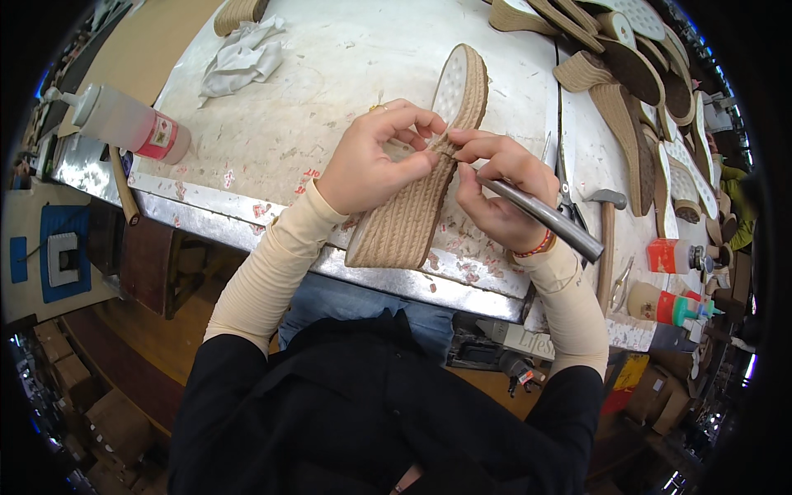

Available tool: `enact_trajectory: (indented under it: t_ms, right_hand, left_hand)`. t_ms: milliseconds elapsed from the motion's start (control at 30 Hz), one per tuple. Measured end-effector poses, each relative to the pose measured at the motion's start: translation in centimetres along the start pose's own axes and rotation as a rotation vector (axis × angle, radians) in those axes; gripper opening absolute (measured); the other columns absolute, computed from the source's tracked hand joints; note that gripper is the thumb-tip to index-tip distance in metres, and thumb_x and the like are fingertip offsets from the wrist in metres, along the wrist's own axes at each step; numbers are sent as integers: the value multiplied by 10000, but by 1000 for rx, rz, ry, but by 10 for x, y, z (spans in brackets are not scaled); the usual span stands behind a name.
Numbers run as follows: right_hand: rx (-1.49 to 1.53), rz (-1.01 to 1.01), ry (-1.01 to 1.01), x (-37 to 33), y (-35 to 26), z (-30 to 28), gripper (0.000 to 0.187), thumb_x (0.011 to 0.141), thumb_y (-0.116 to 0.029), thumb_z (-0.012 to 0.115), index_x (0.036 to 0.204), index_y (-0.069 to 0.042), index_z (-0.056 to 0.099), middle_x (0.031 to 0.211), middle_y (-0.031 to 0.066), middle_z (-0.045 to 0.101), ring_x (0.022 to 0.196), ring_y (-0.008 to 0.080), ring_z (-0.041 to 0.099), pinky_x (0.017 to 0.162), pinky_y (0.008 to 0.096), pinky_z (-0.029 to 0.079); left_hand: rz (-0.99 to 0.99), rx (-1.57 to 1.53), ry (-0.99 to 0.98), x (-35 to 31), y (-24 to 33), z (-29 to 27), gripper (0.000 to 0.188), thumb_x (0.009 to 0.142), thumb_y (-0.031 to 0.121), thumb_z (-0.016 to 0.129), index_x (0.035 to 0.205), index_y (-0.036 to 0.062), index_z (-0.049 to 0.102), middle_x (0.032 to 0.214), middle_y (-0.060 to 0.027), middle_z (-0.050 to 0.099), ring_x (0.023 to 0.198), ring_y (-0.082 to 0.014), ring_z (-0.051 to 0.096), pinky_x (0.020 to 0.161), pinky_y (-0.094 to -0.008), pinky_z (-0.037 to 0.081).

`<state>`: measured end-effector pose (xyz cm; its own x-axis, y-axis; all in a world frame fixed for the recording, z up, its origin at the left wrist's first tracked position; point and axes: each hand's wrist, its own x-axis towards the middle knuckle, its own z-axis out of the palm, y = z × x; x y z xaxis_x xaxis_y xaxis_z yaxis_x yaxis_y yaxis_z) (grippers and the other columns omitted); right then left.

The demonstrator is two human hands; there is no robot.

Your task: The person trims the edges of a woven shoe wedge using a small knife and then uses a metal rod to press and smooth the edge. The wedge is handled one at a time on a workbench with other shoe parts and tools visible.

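Note:
A jute-braided wedge shoe sole point(398, 216) lies on the table in front of me, its thick heel end at the near edge and its white dotted inner face showing at the far end. My left hand point(373, 157) pinches at the sole's upper edge near the middle, thumb and fingertips closed on the braid. Beside it, my right hand point(510, 190) has its fingertips against the same spot. A grey metal rod-shaped tool point(561, 224) is gripped in that hand, its thick end pointing toward me. Whatever fine strand the fingertips hold is too small to make out.
Many wedge soles point(623, 132) are piled at the far right. Scissors point(566, 186), a hammer point(608, 239) and small bottles point(660, 305) lie on the right. A plastic bottle point(136, 124) and crumpled white cloth point(243, 62) are on the left.

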<state>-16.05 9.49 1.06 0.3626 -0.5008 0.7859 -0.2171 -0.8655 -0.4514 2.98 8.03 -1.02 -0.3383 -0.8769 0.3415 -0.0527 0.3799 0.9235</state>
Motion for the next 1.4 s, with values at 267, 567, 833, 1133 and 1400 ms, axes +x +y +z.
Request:
enact_trajectory:
  t_ms: [267,567,833,1133,1400]
  right_hand:
    - [-8,84,-123,11,-1,-13,287,788,99,669,939,-25,460,845,127,645,992,298,639,836,378,517]
    - [171,315,-81,14,8,-17,345,821,90,653,1091,-8,461,1036,160,628,1039,211,607,904,318,470]
    - [281,264,69,19,8,-27,380,807,79,667,1104,-11,447,1026,131,614,948,166,640,837,279,510]
    - [218,319,-30,16,14,-28,354,806,68,656,1084,-8,449,1034,145,621,842,125,625,810,261,499]
    - [197,336,-22,20,11,-24,327,804,58,671,1056,2,469,977,119,616,837,118,619,777,241,501]
  left_hand:
    - [-18,-17,-62,0,3,-2,253,785,79,653,1026,9,618,1082,-79,566,801,-135,618,745,-261,494]
    - [-19,-34,-150,5,0,-7,265,802,90,659,1047,8,600,1119,-84,543,824,-141,620,762,-264,497]
    - [-207,-75,-562,40,18,-25,262,825,55,612,1079,-7,593,1106,-62,541,898,-136,594,835,-273,484]
    - [38,387,-236,22,28,-11,325,825,80,631,1133,-23,636,1010,-125,673,859,-190,646,807,-318,521]
    - [-119,261,-132,19,31,-4,247,801,66,636,1024,-29,685,910,-106,703,825,-157,661,795,-298,535]
